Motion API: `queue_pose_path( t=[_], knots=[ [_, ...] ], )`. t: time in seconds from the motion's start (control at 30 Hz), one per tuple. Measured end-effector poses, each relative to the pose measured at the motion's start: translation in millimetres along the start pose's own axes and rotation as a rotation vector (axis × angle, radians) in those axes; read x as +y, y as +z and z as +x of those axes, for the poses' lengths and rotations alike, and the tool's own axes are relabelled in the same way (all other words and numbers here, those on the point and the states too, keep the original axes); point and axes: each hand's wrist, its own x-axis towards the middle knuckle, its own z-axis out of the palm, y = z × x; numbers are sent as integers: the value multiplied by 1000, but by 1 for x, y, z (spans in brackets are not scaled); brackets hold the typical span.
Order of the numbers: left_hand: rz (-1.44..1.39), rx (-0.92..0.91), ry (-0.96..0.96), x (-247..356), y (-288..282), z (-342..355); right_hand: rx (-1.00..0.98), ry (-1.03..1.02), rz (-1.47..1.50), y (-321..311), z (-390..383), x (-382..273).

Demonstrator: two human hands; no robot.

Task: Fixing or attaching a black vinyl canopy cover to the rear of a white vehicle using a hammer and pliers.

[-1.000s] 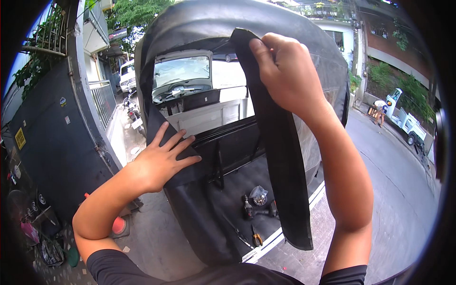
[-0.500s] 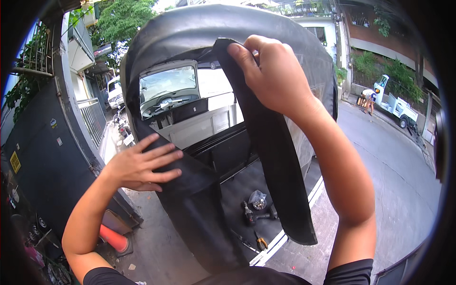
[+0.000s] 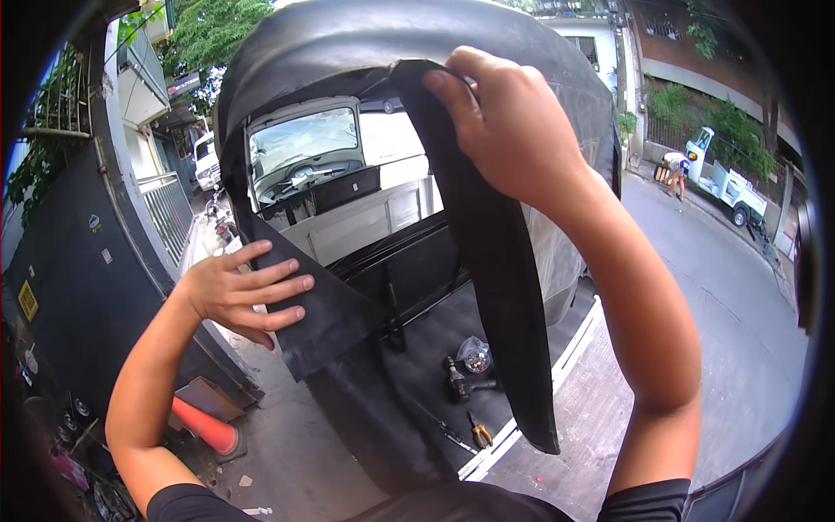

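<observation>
Black material dominates the head view: a long strip (image 3: 500, 287) hangs from the right hand (image 3: 513, 126), its upper end pinched between thumb and fingers beside the upper edge of the vehicle cover's (image 3: 417, 39) opening, apparently so its weight draws it straight. Fingers spread wide, the left hand (image 3: 239, 291) rests over the outer edge of a flap (image 3: 335, 304), perhaps steadying it. On the vehicle floor (image 3: 413, 370), a power drill (image 3: 457, 379) and clear bag (image 3: 474, 355) lie inward of the white sill (image 3: 497, 451), pliers (image 3: 480, 430) near it, probably for easy reach.
</observation>
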Motion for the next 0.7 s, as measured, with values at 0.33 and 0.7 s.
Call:
queue_pose_path(
  t=[0.33, 0.7],
  knots=[
    [-352, 460, -774, -21, 20, 125, -18, -50, -47, 5, 3, -12],
    [-925, 705, -916, -81, -4, 134, -57, -100, -11, -1, 9, -32]
  ],
)
